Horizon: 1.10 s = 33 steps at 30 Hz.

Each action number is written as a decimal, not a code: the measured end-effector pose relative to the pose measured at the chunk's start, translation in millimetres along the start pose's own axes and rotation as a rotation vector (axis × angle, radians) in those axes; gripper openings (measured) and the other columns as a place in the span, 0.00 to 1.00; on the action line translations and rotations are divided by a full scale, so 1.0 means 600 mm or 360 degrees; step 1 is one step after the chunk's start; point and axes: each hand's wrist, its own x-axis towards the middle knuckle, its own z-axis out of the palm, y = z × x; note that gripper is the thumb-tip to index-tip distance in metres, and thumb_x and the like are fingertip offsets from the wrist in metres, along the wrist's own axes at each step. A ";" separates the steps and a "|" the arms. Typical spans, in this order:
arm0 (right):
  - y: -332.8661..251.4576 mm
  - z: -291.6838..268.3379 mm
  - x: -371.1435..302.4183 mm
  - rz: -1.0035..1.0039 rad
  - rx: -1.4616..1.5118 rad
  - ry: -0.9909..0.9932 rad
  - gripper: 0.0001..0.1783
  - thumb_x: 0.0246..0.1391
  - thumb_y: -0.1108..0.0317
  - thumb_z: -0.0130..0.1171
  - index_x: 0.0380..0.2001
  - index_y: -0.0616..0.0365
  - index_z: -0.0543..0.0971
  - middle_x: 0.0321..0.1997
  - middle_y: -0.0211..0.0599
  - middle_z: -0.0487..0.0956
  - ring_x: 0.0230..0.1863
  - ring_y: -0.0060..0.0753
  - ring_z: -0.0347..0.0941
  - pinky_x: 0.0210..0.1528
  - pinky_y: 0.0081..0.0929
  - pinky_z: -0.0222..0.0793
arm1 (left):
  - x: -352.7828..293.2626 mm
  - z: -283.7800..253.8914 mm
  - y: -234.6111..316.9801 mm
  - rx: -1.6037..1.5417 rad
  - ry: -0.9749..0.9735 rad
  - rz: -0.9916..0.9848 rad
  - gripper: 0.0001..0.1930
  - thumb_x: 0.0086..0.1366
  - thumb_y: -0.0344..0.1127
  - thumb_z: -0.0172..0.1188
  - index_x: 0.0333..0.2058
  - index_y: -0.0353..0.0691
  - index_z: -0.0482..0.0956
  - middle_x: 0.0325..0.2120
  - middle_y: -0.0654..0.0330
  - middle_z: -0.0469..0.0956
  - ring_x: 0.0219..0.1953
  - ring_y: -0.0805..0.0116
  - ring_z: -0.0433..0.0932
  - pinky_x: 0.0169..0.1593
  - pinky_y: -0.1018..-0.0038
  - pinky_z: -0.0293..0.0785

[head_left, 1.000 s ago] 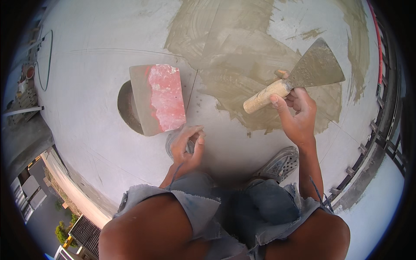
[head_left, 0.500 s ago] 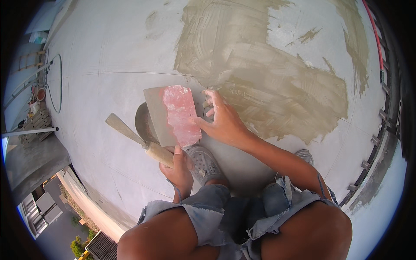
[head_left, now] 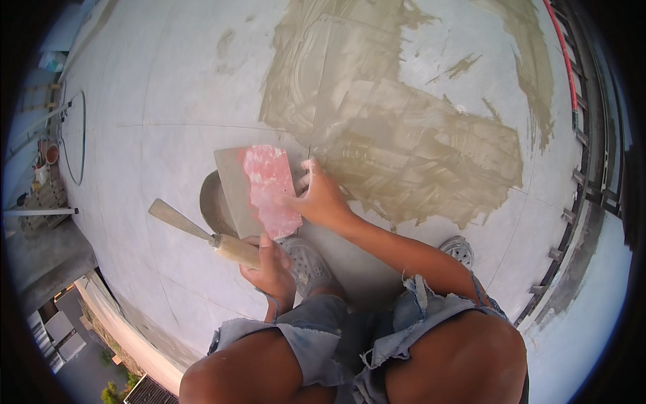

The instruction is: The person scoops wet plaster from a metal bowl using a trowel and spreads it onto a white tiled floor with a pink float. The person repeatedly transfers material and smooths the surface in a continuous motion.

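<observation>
Scraper has passed from right to left within the last second; its blade, earlier over the grey-brown smear, now points up-left, away from it. Left hand: narrow, fingers wrapped round the wooden handle. Right hand has crossed to the flat red-and-grey plate: thumb at its right edge, fingers part-curled beside it; cannot tell whether they pinch it. Plate lies left of the smear, covering part of a round dark bowl; contact between them unclear. Judged effect on the work: no tool at the smear, both hands busy around the plate. Outward: pale floor; left shoe just beside the plate; red pipe, far right.
</observation>
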 end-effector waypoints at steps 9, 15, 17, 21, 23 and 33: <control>-0.064 -0.112 -0.039 0.0138 0.0999 -0.0378 0.24 0.63 0.70 0.67 0.60 0.72 0.79 0.50 0.39 0.86 0.48 0.25 0.82 0.50 0.29 0.80 | -0.010 -0.032 -0.003 -0.0047 0.0032 0.0158 0.15 0.74 0.38 0.65 0.45 0.39 0.66 0.22 0.62 0.69 0.14 0.74 0.66 0.17 0.76 0.64; -0.197 -0.326 -0.044 -0.0333 0.0422 0.0614 0.19 0.66 0.63 0.67 0.52 0.68 0.83 0.45 0.38 0.86 0.46 0.27 0.83 0.49 0.32 0.78 | -0.016 -0.024 -0.017 0.0184 -0.0289 -0.0062 0.14 0.73 0.38 0.68 0.42 0.36 0.72 0.21 0.60 0.75 0.18 0.73 0.72 0.23 0.73 0.69; -0.210 -0.363 0.000 -0.0278 -0.0120 0.0649 0.19 0.65 0.60 0.68 0.47 0.67 0.84 0.38 0.35 0.87 0.41 0.27 0.83 0.45 0.34 0.78 | -0.011 -0.014 -0.046 0.0251 -0.0381 -0.0058 0.13 0.72 0.36 0.70 0.40 0.36 0.74 0.23 0.61 0.76 0.18 0.74 0.73 0.24 0.74 0.69; -0.195 -0.331 0.001 -0.0509 -0.0804 0.0506 0.15 0.67 0.66 0.63 0.51 0.62 0.86 0.31 0.44 0.86 0.30 0.40 0.80 0.38 0.39 0.75 | -0.015 -0.020 -0.119 0.0396 -0.0448 -0.0190 0.13 0.71 0.31 0.70 0.41 0.34 0.73 0.22 0.61 0.75 0.15 0.73 0.71 0.21 0.75 0.68; -0.168 -0.313 -0.008 -0.0511 -0.1319 0.0431 0.17 0.68 0.71 0.59 0.57 0.58 0.85 0.31 0.52 0.85 0.28 0.49 0.75 0.37 0.35 0.74 | -0.011 -0.022 -0.153 0.0409 -0.0549 -0.0138 0.12 0.72 0.31 0.69 0.41 0.35 0.73 0.23 0.63 0.75 0.17 0.74 0.73 0.21 0.75 0.68; -0.029 -0.241 -0.046 -0.0902 -0.1816 0.0420 0.35 0.56 0.80 0.57 0.67 0.43 0.81 0.51 0.48 0.88 0.36 0.54 0.84 0.39 0.45 0.81 | -0.009 -0.044 -0.216 0.0612 -0.0548 0.0067 0.14 0.71 0.35 0.71 0.40 0.37 0.74 0.22 0.64 0.75 0.17 0.77 0.73 0.22 0.76 0.67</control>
